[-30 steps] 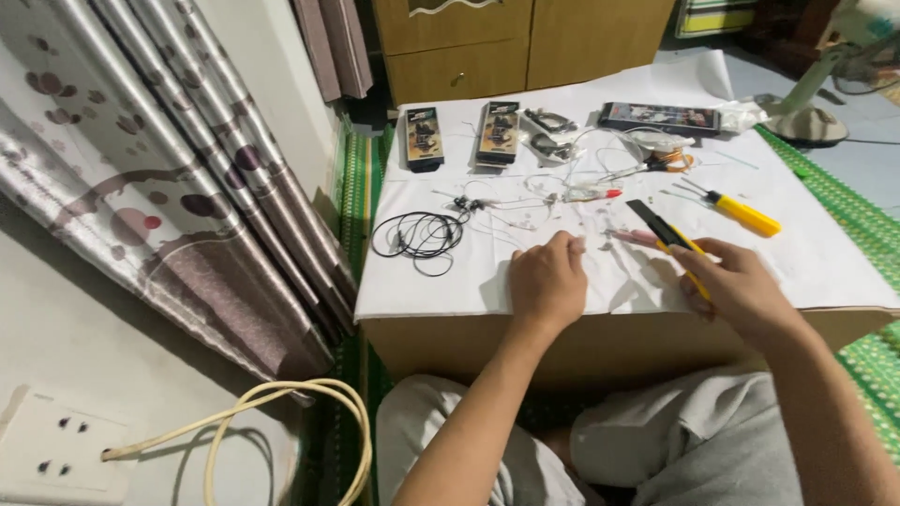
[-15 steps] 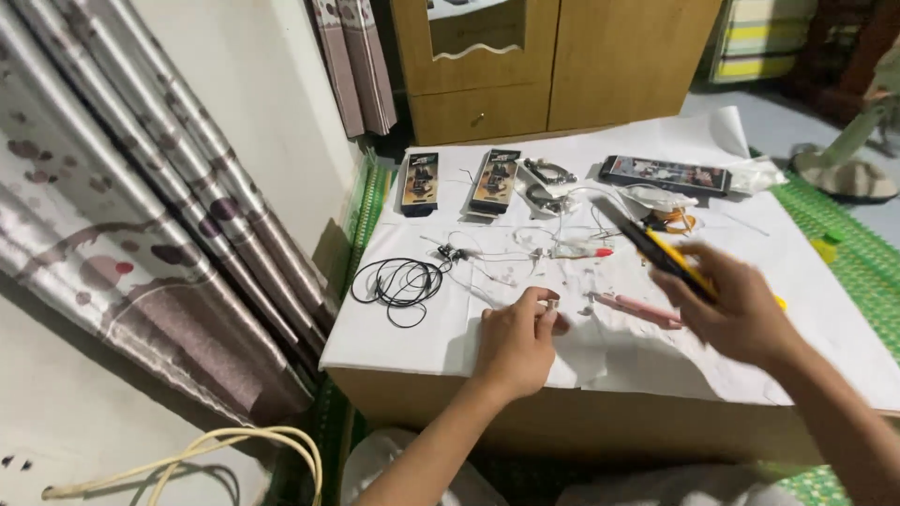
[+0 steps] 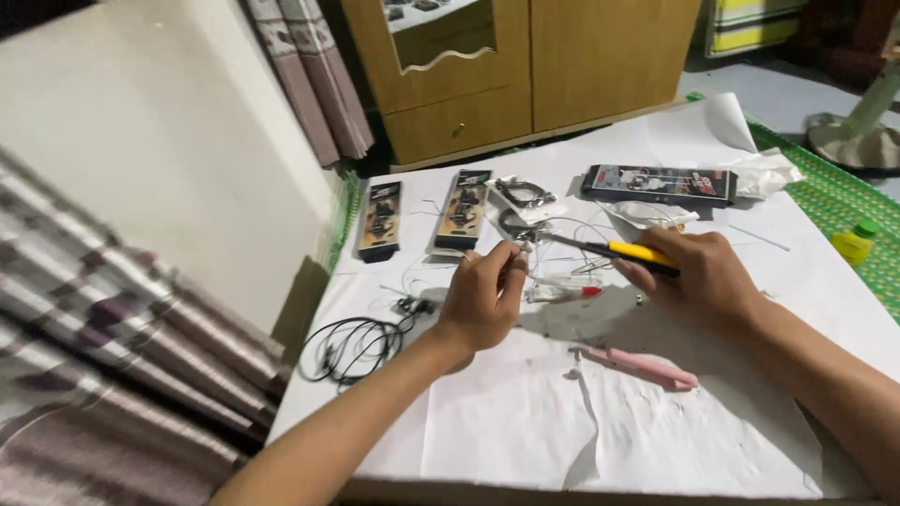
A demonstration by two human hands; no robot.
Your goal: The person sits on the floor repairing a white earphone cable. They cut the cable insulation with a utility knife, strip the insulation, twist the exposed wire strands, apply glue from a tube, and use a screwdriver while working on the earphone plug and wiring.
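My left hand (image 3: 485, 295) is raised over a white paper-covered table (image 3: 525, 440), its fingertips pinched on a small pale part with a thin wire. My right hand (image 3: 698, 272) grips a yellow-and-black handled tool (image 3: 626, 252) whose metal tip points left toward that pinched part. Just below the two hands lies a clear tube with a red tip (image 3: 562, 291). A pink tool (image 3: 642, 366) rests on the paper in front of my right hand. A coil of black wire (image 3: 352, 349) lies left of my left forearm.
Two flat packaged items (image 3: 380, 220) (image 3: 461, 210) and a long dark box (image 3: 659, 184) lie at the table's far side, with a metal clamp (image 3: 520, 195) between. A wooden cabinet (image 3: 506, 66), curtains (image 3: 309, 84), a small yellow bottle (image 3: 854, 243) and a fan base (image 3: 858, 141) surround the table.
The view has swung up and closer to the table. Both hands lifted off the paper and came together, the left now pinching a small part at the tool's tip.
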